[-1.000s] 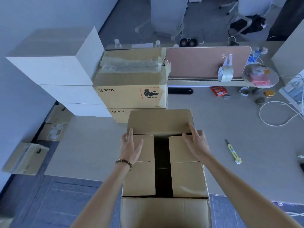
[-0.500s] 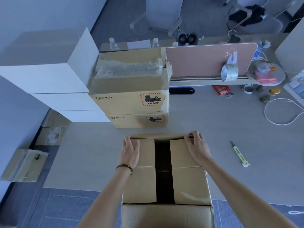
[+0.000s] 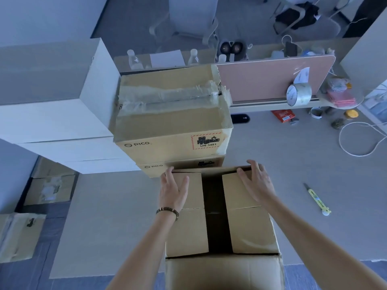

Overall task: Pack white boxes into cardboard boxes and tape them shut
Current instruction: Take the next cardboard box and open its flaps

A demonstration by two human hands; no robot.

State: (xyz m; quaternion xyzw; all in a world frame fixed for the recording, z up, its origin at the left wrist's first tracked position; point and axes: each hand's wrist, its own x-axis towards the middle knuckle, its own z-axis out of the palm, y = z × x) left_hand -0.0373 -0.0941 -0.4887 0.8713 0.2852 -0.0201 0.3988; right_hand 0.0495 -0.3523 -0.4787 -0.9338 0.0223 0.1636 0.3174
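Note:
An open cardboard box (image 3: 188, 231) stands on the table right in front of me. Its two side flaps are folded in, with a dark gap between them. My left hand (image 3: 173, 191) lies flat on the left flap. On the right flap rests my right hand (image 3: 254, 185), its fingertips at the edge of the far flap (image 3: 209, 169), which shows edge-on. The near flap (image 3: 224, 271) hangs open toward me. Large white boxes (image 3: 52, 101) are stacked at the left. What is inside the cardboard box is hidden.
Two taped PICO cardboard boxes (image 3: 173, 122) are stacked just behind the open one. A tape roll (image 3: 298, 95) sits on the pink divider's ledge. A yellow utility knife (image 3: 316, 199) and a white cable (image 3: 356, 139) lie at the right. Flattened cartons (image 3: 21, 235) lie on the floor at the left.
The far flap stood upright a second ago and has come down toward my fingers. Both hands slid forward along the side flaps to the far edge.

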